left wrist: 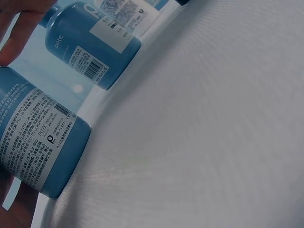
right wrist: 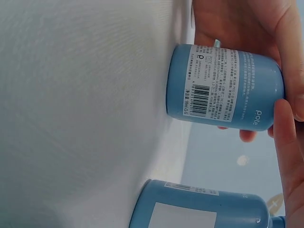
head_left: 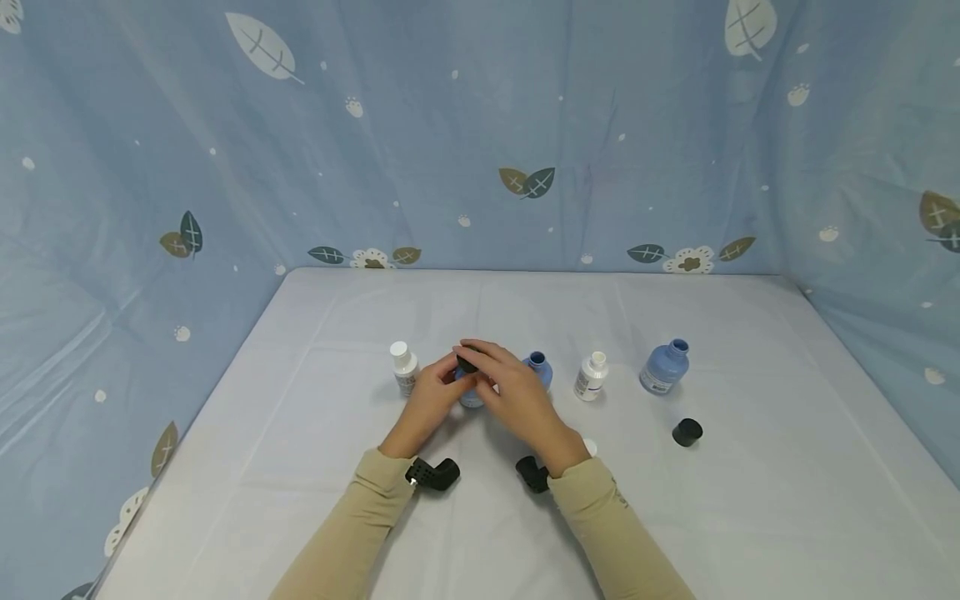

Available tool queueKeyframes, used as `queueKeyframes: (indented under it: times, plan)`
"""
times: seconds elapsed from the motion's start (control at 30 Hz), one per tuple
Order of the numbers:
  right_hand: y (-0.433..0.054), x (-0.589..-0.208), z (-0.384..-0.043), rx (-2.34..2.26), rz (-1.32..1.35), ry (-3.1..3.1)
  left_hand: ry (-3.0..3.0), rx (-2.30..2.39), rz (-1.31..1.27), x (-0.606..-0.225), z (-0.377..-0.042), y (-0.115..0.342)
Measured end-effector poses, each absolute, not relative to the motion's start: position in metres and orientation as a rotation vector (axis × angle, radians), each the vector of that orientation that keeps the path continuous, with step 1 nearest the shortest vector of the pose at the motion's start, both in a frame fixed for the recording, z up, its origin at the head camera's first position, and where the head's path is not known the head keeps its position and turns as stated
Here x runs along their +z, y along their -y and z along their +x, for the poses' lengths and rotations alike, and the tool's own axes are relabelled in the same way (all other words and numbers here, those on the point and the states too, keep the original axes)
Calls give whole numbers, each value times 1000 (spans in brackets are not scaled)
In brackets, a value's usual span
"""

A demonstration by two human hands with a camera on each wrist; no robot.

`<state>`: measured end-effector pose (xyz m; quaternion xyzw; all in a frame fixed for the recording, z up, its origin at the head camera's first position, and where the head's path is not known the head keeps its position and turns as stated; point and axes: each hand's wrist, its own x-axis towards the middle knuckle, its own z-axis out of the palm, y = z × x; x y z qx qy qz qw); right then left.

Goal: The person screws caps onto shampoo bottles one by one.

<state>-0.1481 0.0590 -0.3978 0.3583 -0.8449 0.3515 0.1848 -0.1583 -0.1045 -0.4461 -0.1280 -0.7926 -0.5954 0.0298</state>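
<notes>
Gripping a blue bottle (head_left: 471, 401) in the curled left hand (head_left: 429, 398), roughly upright, low at the white tablecloth (head_left: 487, 533); cannot tell whether resting its base there. Holding the black cap (head_left: 467, 359) on top of that bottle with the bent fingers of the right hand (head_left: 519, 402). See, just left of the held bottle, a white bottle (head_left: 405, 369) with a white cap; near its right side, an open blue bottle (head_left: 541, 372), partly behind the right hand; farther right, a second white bottle (head_left: 591, 380), then another blue bottle (head_left: 663, 369), also open-necked. Notice a loose black lid (head_left: 687, 432) well right of the held bottle and nearer the person, plus a mostly hidden white thing (head_left: 590, 447) beside the right wrist
</notes>
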Motion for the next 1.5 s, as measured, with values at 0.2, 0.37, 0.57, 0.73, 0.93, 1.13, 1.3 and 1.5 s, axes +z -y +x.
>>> queueKeyframes:
  times: [0.2, 0.37, 0.57, 0.73, 0.93, 1.13, 1.3, 1.5]
  plan:
    - [-58, -398, -149, 1015, 996, 2342, 2434, -1862, -402, -432, -152, 103]
    - [-57, -399, -148, 1008, 979, 2340, 2440, -1851, -435, -418, -144, 101]
    - [-59, -399, -146, 1027, 954, 2350, 2453, -1826, -471, -416, -142, 100]
    - [-59, -399, -146, 1015, 938, 2365, 2452, -1827, -484, -416, -143, 100]
    - [-59, -399, -147, 989, 932, 2368, 2436, -1877, -483, -416, -143, 99]
    - [-59, -398, -146, 983, 917, 2398, 2445, -1889, -463, -417, -144, 100]
    - [-59, -397, -145, 986, 920, 2398, 2435, -1894, -465, -416, -143, 100]
    - [-59, -396, -146, 975, 935, 2401, 2457, -1871, -414, -415, -142, 100]
